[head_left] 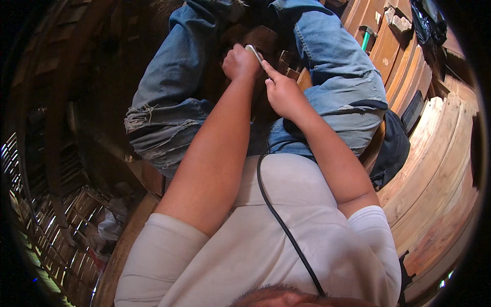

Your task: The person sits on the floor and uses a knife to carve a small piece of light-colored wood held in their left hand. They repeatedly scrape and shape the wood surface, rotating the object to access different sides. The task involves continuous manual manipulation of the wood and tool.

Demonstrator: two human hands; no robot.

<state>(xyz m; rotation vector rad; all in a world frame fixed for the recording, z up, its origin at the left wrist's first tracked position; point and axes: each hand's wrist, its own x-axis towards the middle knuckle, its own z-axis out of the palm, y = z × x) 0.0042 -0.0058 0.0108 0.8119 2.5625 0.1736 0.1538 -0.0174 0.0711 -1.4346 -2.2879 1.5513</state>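
Between my knees, both hands meet over a dark, shadowed spot. A slim, shiny metal tool (255, 53) lies slantwise between them, its pale upper end beside my left hand. My right hand (284, 92) is closed on its lower end, the forefinger stretched along it; whether it is a blade or a handle I cannot tell. My left hand (239, 62) is curled into a fist near the tool's upper end, and whatever is in it is hidden. Just beyond the hands sits a dark brown rounded piece (260, 37), poorly lit.
Long wooden boards (429, 179) lie at the right. A green-handled hammer (366, 39) rests on planks at the upper right, near a black plastic bag (428, 23). Dark cloth (393, 146) lies beside my right knee. A black cable (279, 217) runs down my shirt.
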